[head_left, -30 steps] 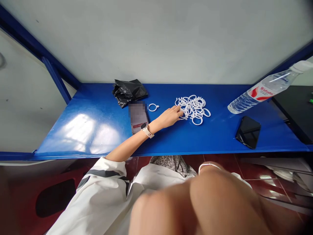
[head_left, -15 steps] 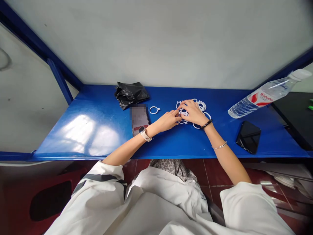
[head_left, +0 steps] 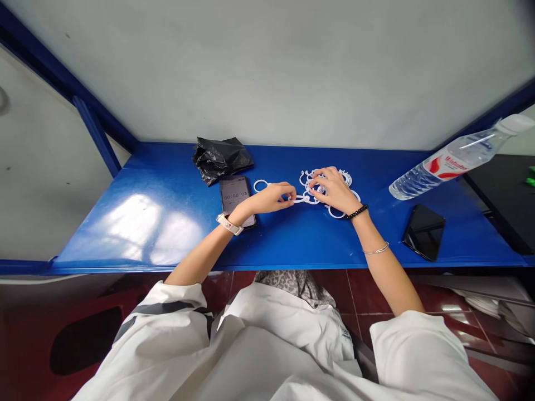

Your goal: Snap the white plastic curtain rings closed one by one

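Note:
My left hand pinches a white plastic curtain ring between thumb and fingertips, just left of the pile. The small end of that ring is close to other rings, and I cannot tell whether they are linked. Over the pile of white curtain rings rests my right hand, fingers curved and apart, hiding part of the heap. One single curtain ring lies separately, partly behind my left hand.
A phone showing a timer lies under my left wrist. Behind it sits a crumpled black plastic bag. To the right are a second, dark phone and a water bottle on the blue tabletop.
My left hand has moved left, away from my right hand, with a ring now in its fingers. My right hand's fingers have spread a little over the pile.

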Demonstrator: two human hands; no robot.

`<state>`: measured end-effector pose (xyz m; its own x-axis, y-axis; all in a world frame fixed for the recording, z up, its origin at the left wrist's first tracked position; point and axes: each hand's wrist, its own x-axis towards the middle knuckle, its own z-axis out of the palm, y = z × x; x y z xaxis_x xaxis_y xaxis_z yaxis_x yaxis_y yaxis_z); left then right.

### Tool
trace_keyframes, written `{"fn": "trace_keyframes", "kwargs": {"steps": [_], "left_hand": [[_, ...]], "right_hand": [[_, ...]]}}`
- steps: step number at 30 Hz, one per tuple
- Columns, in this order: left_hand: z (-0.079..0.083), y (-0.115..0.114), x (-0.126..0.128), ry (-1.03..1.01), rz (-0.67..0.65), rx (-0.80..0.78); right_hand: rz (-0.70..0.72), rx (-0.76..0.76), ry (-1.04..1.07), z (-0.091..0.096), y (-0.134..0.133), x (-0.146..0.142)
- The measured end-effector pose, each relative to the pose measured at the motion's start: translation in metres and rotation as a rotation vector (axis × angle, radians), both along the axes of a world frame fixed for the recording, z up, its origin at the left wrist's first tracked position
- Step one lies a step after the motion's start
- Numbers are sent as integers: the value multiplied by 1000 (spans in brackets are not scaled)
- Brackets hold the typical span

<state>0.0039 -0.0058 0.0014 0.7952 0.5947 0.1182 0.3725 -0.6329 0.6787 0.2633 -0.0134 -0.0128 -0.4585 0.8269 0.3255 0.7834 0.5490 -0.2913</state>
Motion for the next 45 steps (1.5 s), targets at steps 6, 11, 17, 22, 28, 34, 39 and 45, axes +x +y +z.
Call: {"fn": "trace_keyframes", "kwargs": {"steps": [6,11,17,22,28,34,39,45], "left_hand": [[3,-1,-3,-37,-5,-86],[-1,-4,3,48,4,38],[-2,-5,2,73,24,85],[-4,-2,0,49,58,120],[-1,-1,-3,2,122,79],[-2,-3,-4,-101,151,-56],[0,-10,-11,-215,232,-138],[4,-17,-12,-249,222,-105]], "right_hand": [[30,-28,13,1,-3,-3],[106,-51,73,7,-10,-6],[232,-142,8,8,-15,-10],[168,-77,-43,2,-12,-5],[146,-57,-51,2,-11,-4],[92,-60,4,3,-11,-6],[91,-72,193,11,-17,-15],[140,-68,331,12,-26,-31]]}}
